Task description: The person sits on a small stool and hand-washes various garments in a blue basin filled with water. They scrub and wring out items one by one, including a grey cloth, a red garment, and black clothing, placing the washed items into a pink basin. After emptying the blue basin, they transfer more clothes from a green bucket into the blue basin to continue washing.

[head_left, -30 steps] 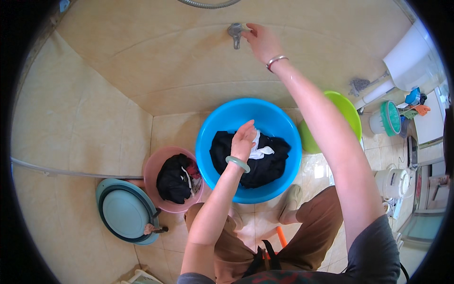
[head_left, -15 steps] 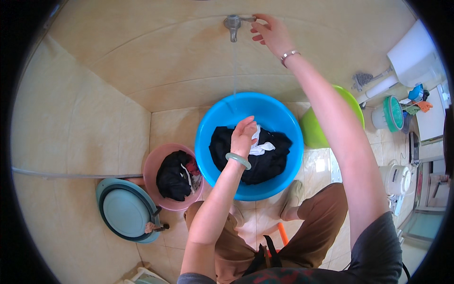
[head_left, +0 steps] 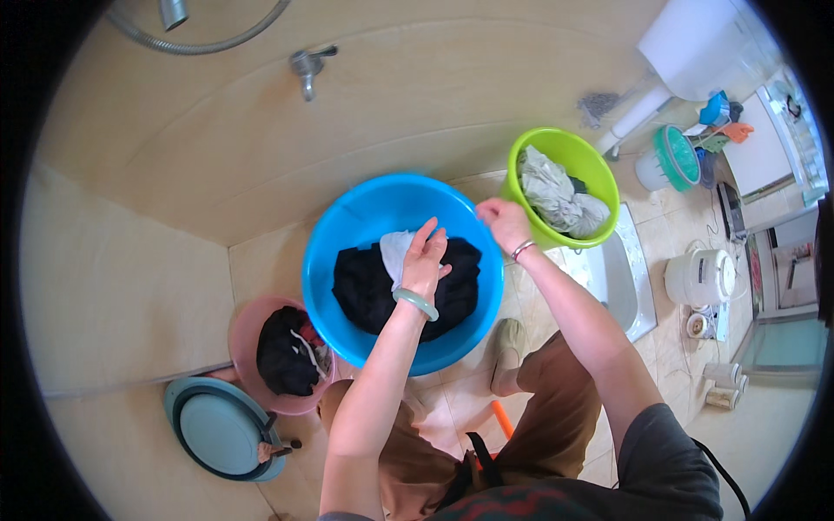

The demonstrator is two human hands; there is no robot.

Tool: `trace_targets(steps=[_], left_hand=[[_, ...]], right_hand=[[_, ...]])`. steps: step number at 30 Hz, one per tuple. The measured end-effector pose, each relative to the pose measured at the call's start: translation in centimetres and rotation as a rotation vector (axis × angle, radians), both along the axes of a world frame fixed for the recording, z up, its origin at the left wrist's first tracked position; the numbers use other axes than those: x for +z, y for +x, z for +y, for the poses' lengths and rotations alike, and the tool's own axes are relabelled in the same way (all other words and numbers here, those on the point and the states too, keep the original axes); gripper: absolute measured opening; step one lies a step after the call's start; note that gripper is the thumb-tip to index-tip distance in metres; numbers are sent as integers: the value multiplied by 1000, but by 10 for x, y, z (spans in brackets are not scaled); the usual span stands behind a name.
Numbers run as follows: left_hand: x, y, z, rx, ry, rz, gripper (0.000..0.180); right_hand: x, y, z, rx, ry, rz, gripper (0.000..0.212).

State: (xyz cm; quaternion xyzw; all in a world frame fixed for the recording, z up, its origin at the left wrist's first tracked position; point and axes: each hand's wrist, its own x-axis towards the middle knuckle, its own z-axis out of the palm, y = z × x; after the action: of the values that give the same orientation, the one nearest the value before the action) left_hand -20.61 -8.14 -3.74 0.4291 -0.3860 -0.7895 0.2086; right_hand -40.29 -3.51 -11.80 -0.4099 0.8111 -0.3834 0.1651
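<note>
My left hand (head_left: 424, 260) hovers over the large blue basin (head_left: 404, 185), its fingers spread and holding nothing. Under it, black clothes (head_left: 360, 282) and a white cloth (head_left: 395, 252) lie in the basin. My right hand (head_left: 504, 221) is in the air by the basin's right rim, close to the green bucket (head_left: 565, 139). Its fingers are loosely bent, with nothing seen in them. On the wall beyond the basin is a metal tap (head_left: 307, 69); no stream shows below its spout.
Pale clothes (head_left: 556, 195) fill the green bucket. To the left stand a pink tub (head_left: 252, 373) with dark laundry and a grey-blue basin (head_left: 217, 425) leaning on the wall. A white squat toilet (head_left: 625, 278) and a white lidded pail (head_left: 699, 276) lie to the right.
My right hand has left the tap handle and come down beside the basin. The thin water stream no longer shows. The view has shifted right, bringing the green bucket's contents into sight.
</note>
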Motion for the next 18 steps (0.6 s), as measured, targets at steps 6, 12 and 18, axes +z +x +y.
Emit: trace_targets(steps=[6,12,18], left_hand=[[-20,-26,11,-145,0,-22,44],[-27,-35,14,-146,7,-30,38],[-26,-39,15,-183,33,-7,29]], right_hand=[[14,-81,31,-275,305,389,49],[-22,-115,72,-280,532,421,33],[-41,-176,94,-510,216,250,19]])
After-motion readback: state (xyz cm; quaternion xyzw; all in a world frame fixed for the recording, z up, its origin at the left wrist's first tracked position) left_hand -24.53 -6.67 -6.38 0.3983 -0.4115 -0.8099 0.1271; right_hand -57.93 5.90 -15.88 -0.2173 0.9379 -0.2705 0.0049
